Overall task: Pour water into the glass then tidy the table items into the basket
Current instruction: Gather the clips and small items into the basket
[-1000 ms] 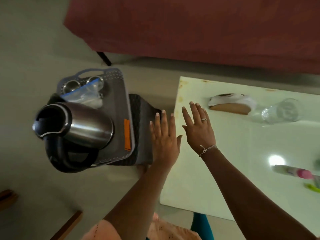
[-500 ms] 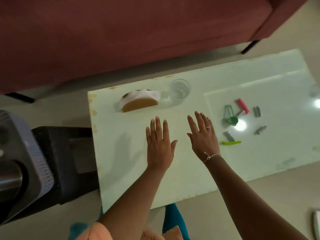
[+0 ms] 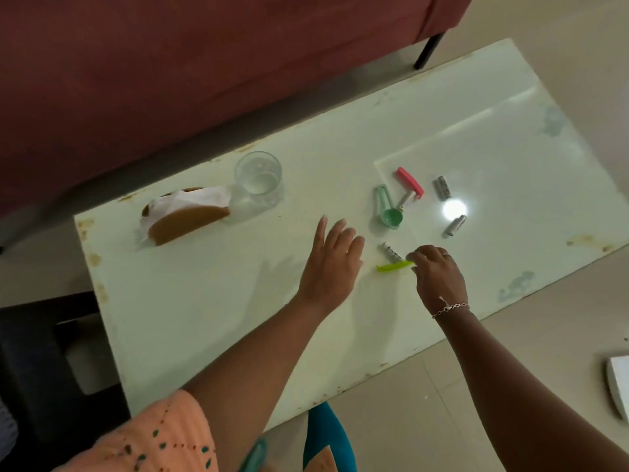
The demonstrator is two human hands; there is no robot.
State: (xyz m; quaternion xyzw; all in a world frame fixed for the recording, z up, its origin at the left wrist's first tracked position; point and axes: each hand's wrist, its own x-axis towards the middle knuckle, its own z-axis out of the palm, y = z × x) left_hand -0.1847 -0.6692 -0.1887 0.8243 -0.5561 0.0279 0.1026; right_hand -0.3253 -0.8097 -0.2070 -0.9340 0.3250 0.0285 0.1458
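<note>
Tabletop (image 3: pixel 211 301), white, glossy, rectangular, with rust-brown stains along its rim, set in front of a maroon upholstered sofa (image 3: pixel 204 69). Clear cylindrical glass tumbler (image 3: pixel 258 180) stands upright near the far edge, water visible in its lower part, just beside a brown half-round napkin holder (image 3: pixel 190 221) filled with crumpled white tissue. Small items lie right of centre: mint-green plastic clip with a round cup end (image 3: pixel 388 209); pink plastic clip (image 3: pixel 410 181), curved; short white-and-silver tube (image 3: pixel 407 199) between those 2; upper silver cylinder (image 3: pixel 442 188) and lower silver cylinder (image 3: pixel 456 225) either side of a bright lamp reflection; patterned silver cylinder (image 3: pixel 392 251); lime-green flat plastic clip (image 3: pixel 393 267). Left hand (image 3: pixel 335 264) hovers over the table, fingers loosely extended and slightly apart, holding nothing. Right hand (image 3: pixel 437 272), wearing a ring and a thin chain bracelet (image 3: pixel 450 306), has its fingers curled downward, fingertips at the right end of the lime-green clip and close to the patterned cylinder; whether they pinch either one cannot be told.
</note>
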